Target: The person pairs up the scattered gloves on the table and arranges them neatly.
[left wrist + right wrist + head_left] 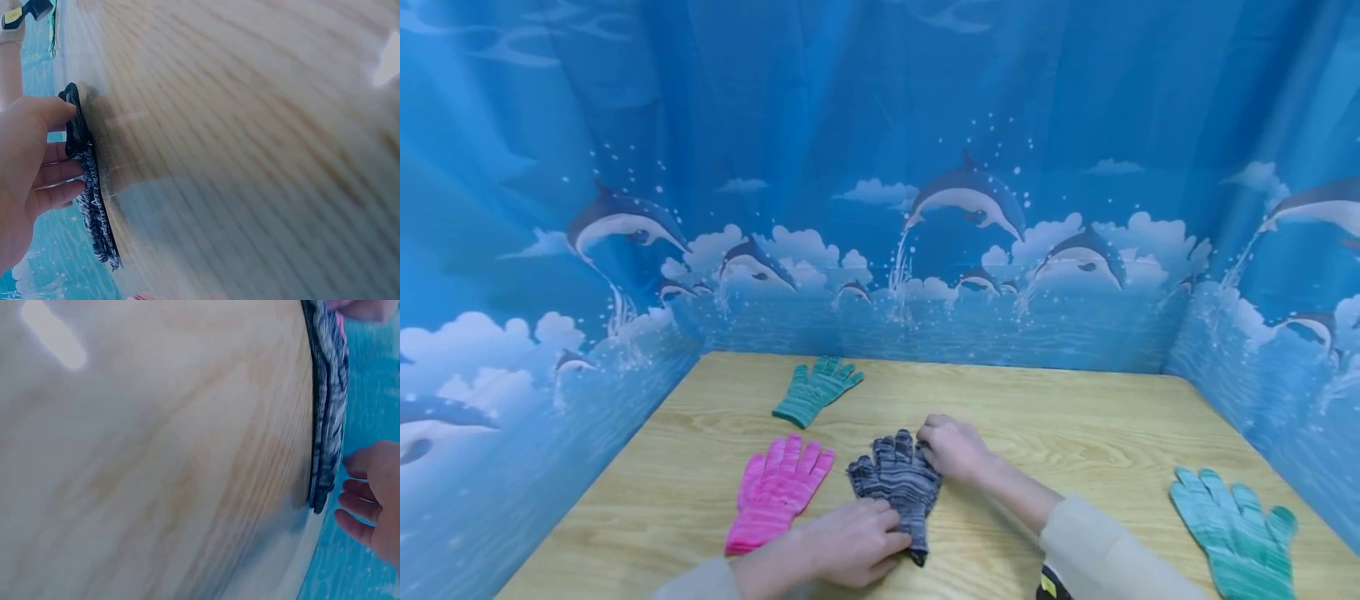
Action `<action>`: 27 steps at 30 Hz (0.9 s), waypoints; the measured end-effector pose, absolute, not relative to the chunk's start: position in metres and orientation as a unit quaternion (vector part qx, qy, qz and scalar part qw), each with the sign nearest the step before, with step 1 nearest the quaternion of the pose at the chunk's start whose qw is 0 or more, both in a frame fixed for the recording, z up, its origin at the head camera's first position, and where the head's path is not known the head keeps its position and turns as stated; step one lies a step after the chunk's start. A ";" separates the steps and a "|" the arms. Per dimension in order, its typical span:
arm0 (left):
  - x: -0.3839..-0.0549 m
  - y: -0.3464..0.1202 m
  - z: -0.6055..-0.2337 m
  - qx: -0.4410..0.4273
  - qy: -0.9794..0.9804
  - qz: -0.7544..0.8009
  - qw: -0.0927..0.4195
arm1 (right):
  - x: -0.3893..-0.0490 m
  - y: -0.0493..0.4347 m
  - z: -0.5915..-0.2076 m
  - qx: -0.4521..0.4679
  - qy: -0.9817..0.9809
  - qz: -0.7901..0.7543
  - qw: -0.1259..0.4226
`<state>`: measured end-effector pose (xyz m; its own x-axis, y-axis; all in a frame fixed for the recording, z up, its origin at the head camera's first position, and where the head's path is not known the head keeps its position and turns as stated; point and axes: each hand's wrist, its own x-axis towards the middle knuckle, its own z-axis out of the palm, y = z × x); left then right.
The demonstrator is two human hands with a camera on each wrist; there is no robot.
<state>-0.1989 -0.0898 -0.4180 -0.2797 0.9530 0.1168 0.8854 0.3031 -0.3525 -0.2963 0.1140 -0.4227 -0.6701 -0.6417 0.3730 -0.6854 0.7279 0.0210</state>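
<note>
On the counter [1075,417], a pink glove [777,493] and a teal glove [817,392] are laid. By the left hand [852,543], its grip loose, the cuff of a grey glove [901,480] is touched; its finger end is reached by the right hand [957,450], whose grip cannot be told. Rightmost, a mint glove [1242,533] is laid.

Head: bright, even, diffuse light, mostly crisp, mild wide-angle stretch at sides | Left wrist: dimmer, hazy; white glare [389,59] at right edge; faint shadow beside black-and-grey knit glove [90,169]; near part of pale-yellow wood-grain bench [262,144] blurred | Right wrist: hazy; elongated glare upper left; bench edge bowed, foreground soft
</note>
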 end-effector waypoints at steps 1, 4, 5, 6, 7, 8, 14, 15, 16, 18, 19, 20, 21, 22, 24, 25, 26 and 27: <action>-0.199 -0.090 -0.418 -0.578 -0.795 0.109 0.150 | -0.294 0.114 -0.422 0.375 -0.907 0.064 0.178; -0.199 -0.090 -0.417 -0.575 -0.799 0.106 0.144 | -0.287 0.114 -0.423 0.410 -0.894 0.069 0.166; -0.199 -0.090 -0.416 -0.574 -0.799 0.107 0.145 | -0.285 0.114 -0.424 0.419 -0.891 0.067 0.165; -0.199 -0.090 -0.416 -0.574 -0.799 0.107 0.146 | -0.283 0.114 -0.424 0.428 -0.887 0.065 0.164; -0.199 -0.090 -0.416 -0.575 -0.798 0.108 0.148 | -0.282 0.115 -0.425 0.436 -0.883 0.062 0.164; -0.199 -0.090 -0.416 -0.575 -0.797 0.108 0.151 | -0.280 0.116 -0.426 0.443 -0.879 0.060 0.163; -0.199 -0.089 -0.416 -0.574 -0.797 0.111 0.155 | -0.280 0.124 -0.429 0.481 -0.858 0.043 0.175; -0.199 -0.089 -0.416 -0.573 -0.796 0.112 0.156 | -0.280 0.125 -0.429 0.485 -0.855 0.040 0.177; -0.198 -0.089 -0.416 -0.573 -0.796 0.111 0.157 | -0.280 0.126 -0.429 0.488 -0.853 0.036 0.180; -0.198 -0.089 -0.416 -0.573 -0.796 0.111 0.159 | -0.280 0.126 -0.430 0.490 -0.852 0.030 0.182; -0.198 -0.089 -0.416 -0.573 -0.797 0.111 0.158 | -0.280 0.127 -0.430 0.488 -0.853 0.027 0.182; -0.197 -0.089 -0.415 -0.573 -0.797 0.110 0.158 | -0.279 0.127 -0.431 0.486 -0.855 0.023 0.182; -0.197 -0.088 -0.415 -0.573 -0.797 0.109 0.156 | -0.280 0.127 -0.431 0.485 -0.855 0.021 0.182; -0.197 -0.088 -0.415 -0.574 -0.797 0.107 0.153 | -0.279 0.127 -0.431 0.483 -0.857 0.020 0.180; -0.197 -0.088 -0.414 -0.575 -0.798 0.106 0.147 | -0.280 0.126 -0.431 0.480 -0.859 0.020 0.176; -0.197 -0.088 -0.414 -0.575 -0.798 0.105 0.144 | -0.280 0.126 -0.431 0.480 -0.860 0.020 0.174; -0.197 -0.088 -0.414 -0.575 -0.799 0.105 0.142 | -0.280 0.126 -0.431 0.480 -0.860 0.020 0.171; -0.197 -0.088 -0.414 -0.575 -0.799 0.105 0.140 | -0.280 0.125 -0.430 0.481 -0.860 0.024 0.169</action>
